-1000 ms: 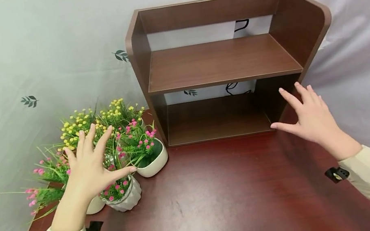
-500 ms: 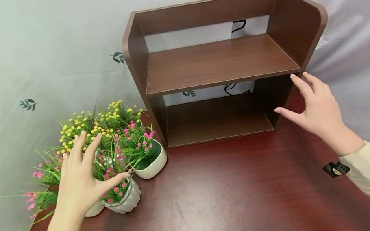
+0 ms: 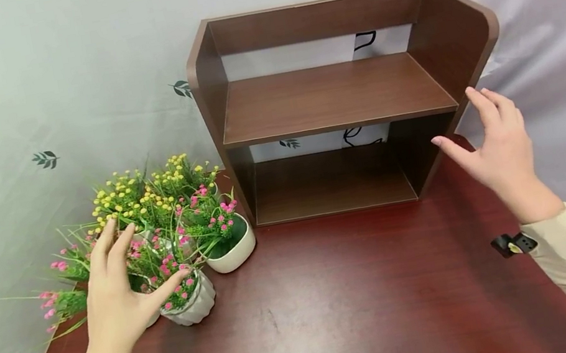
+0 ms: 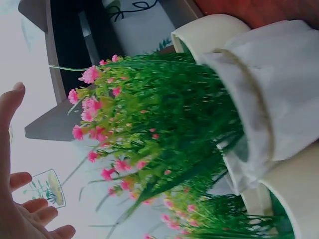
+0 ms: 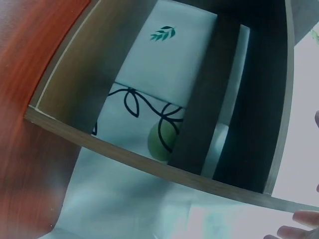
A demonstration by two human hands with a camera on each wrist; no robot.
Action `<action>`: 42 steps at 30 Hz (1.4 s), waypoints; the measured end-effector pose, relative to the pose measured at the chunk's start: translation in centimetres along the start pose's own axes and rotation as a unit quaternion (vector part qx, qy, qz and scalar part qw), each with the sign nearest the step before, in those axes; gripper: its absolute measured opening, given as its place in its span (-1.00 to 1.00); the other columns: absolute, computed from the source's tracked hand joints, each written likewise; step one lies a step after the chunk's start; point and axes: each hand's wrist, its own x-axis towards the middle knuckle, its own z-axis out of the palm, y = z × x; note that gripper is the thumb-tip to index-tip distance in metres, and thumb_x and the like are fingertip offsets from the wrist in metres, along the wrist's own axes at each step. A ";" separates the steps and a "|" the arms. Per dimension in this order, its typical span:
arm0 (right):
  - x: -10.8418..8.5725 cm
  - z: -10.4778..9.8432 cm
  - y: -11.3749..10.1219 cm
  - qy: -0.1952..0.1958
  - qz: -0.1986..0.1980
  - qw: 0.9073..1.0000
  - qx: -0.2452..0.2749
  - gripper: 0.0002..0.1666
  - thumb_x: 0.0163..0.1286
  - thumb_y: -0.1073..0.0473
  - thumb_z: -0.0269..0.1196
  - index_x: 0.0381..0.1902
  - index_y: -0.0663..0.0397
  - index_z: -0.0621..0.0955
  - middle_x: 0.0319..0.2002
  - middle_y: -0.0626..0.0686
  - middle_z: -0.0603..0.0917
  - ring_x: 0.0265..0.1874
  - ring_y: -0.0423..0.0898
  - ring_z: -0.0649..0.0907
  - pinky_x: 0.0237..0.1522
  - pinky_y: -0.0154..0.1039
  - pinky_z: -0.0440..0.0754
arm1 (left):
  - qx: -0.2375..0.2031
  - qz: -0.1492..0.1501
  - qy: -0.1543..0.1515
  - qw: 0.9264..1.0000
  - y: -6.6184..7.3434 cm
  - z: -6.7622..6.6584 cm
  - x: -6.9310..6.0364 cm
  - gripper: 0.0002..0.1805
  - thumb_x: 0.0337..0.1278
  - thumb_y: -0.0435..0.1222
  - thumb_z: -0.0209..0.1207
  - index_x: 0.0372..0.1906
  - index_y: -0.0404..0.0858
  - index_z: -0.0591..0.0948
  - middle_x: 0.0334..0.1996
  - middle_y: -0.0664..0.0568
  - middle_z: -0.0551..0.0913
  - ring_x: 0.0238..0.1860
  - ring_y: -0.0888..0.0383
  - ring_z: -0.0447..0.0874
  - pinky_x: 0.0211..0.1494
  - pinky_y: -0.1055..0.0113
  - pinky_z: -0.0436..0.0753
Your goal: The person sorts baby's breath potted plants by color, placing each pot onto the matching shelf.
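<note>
In the head view the left hand [image 3: 114,301] hovers in front of the potted flowers, thumb and fingers spread, holding nothing. Nearest its thumb is a ribbed white pot [image 3: 194,302] of pink flowers; beside that stands an oval white pot [image 3: 233,249]. Yellow flowers [image 3: 119,199] rise behind. The left wrist view shows pink flowers in a pot with a white wrap [image 4: 284,89] and twine. The right hand [image 3: 507,156], empty with its fingers spread, is raised beside the right side of the brown two-tier shelf [image 3: 337,94]; whether it touches the panel cannot be told.
The shelf stands at the back of the dark red table [image 3: 339,299]. Pale patterned cloth [image 3: 71,69] hangs behind and at both sides. Black cord-like lines [image 5: 134,99] show through the shelf's open back. Each wrist wears a small black device.
The left hand has moved down and left, away from the flower tops. The right hand has moved right and up, from the lower opening to beside the shelf's side panel.
</note>
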 end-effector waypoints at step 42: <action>3.2 1.4 1.2 0.055 0.106 0.991 0.067 -0.29 0.16 0.03 0.34 0.30 -0.24 0.40 0.11 0.12 0.54 0.04 -0.16 0.57 -0.09 -0.66 0.44 | -0.067 -0.138 0.060 0.986 -3.6 2.5 -11.0 -0.11 -0.20 0.02 0.45 0.13 -0.53 0.42 0.05 -0.13 0.44 0.13 0.51 0.25 0.08 0.81 0.30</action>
